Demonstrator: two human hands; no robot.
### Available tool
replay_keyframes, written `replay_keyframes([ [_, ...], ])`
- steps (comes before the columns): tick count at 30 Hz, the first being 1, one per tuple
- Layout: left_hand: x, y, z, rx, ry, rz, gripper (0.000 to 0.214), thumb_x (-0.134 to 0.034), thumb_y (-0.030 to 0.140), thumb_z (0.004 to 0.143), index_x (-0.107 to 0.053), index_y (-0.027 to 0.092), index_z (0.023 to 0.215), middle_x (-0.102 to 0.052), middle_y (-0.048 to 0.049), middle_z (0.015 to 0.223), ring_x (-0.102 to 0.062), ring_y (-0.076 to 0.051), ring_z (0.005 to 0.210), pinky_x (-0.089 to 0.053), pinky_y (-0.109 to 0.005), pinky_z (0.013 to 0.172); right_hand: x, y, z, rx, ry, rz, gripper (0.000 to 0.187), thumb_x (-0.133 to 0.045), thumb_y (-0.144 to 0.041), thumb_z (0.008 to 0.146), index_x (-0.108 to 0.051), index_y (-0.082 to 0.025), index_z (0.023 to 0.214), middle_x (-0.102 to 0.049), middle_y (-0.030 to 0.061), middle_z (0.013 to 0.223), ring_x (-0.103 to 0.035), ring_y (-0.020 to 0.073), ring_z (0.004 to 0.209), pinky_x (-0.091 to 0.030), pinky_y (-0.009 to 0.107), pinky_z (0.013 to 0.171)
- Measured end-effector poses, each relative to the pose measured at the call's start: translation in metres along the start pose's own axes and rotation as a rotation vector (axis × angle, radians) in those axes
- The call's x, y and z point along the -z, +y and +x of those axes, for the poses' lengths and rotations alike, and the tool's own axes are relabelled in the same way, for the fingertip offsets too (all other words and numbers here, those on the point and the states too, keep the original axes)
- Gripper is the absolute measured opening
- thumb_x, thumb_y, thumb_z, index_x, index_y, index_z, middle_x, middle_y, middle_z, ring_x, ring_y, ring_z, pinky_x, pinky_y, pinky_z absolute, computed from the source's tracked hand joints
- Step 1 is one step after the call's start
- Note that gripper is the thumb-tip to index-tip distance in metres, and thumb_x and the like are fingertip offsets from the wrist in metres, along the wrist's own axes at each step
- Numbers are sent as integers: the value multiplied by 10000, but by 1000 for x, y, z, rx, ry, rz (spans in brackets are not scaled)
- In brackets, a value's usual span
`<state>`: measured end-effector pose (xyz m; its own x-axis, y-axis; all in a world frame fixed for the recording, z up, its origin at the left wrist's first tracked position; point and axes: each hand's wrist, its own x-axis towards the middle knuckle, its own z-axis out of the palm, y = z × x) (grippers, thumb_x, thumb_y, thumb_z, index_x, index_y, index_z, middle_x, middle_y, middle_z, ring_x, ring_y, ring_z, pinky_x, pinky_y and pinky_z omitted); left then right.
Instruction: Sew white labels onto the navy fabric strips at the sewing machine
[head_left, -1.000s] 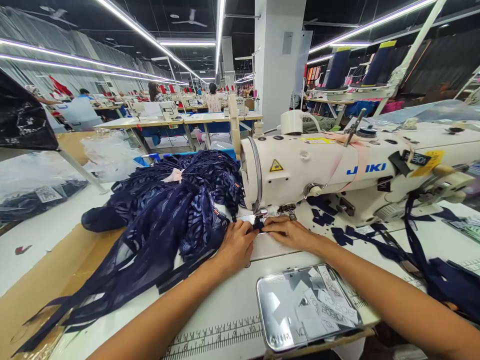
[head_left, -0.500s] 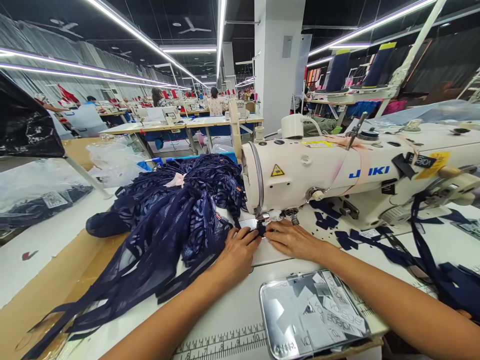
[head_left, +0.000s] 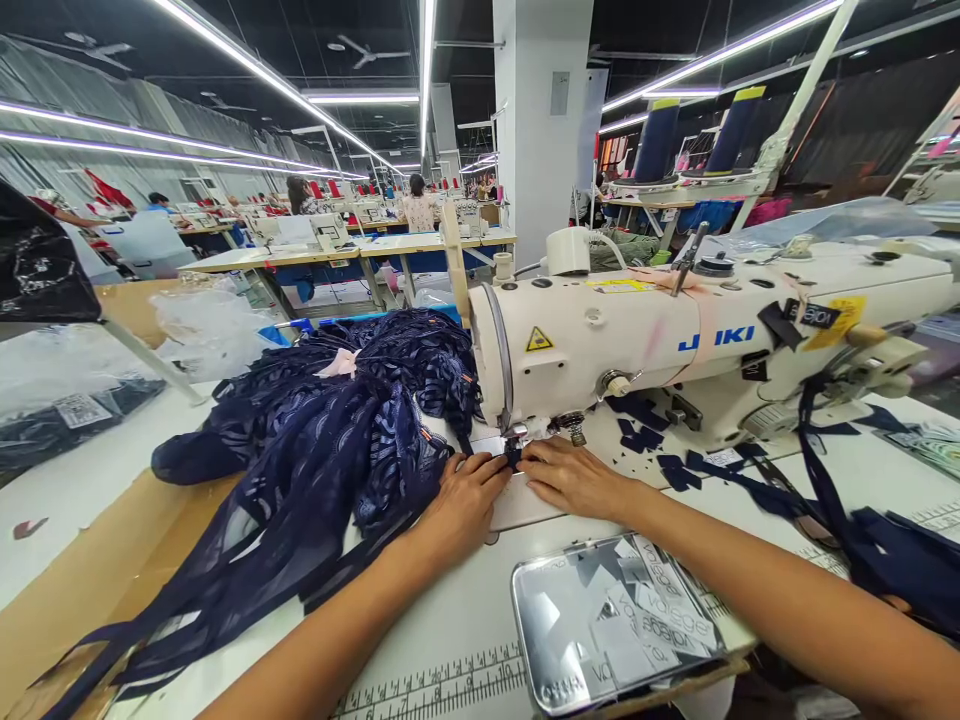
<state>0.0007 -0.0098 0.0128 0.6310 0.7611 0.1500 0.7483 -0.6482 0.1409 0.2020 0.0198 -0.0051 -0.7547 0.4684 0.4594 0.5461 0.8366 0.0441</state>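
My left hand rests on the machine bed left of the presser foot, its fingers together over navy fabric. From the other side, my right hand has its fingertips closed at the same small dark navy piece, just in front of the foot. Most of that piece is hidden under the fingers and the foot. Above both hands is the head of a white sewing machine. A heap of navy lace garments with hanging straps lies against the left side, close to my left hand.
A metal tin of printed white labels sits in front of my right forearm. Navy scraps and dark strips lie right of the machine. Brown cardboard is at left, a black-covered post behind it. Other people work at distant tables.
The whole view has shifted slightly, so things appear a little further left. Both hands stay beside the presser foot, with hardly any change in their fingers.
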Motion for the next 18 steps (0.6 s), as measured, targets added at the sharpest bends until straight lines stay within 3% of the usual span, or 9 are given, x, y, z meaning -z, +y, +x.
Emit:
replay_keyframes([
  [6,2,-3,4,41,-40,-18,504,-390,-22,723,-504,146,1183,-485,-78,1277,-382,-233,1212,-251,-501,1022,-1,-1,0,-43,-8,-27,250,-493,-221,814,-618,-122,1006,-611,122,990,-582,220,848,-517,342,682],
  [12,3,-14,12,43,-42,-38,571,-368,-39,661,-520,164,1173,-470,-59,1292,-374,-225,1225,-285,-484,1008,-5,7,-2,-171,-24,152,250,-501,-225,804,-632,-163,1008,-617,100,1085,-589,211,955,-496,346,799],
  [18,2,-19,20,32,-4,-15,504,-397,-2,664,-569,175,1103,-520,-54,1244,-422,-235,1183,-309,-506,979,-26,19,14,-462,34,289,258,-408,-198,848,-664,-174,829,-685,38,741,-634,168,703,-510,305,700],
])
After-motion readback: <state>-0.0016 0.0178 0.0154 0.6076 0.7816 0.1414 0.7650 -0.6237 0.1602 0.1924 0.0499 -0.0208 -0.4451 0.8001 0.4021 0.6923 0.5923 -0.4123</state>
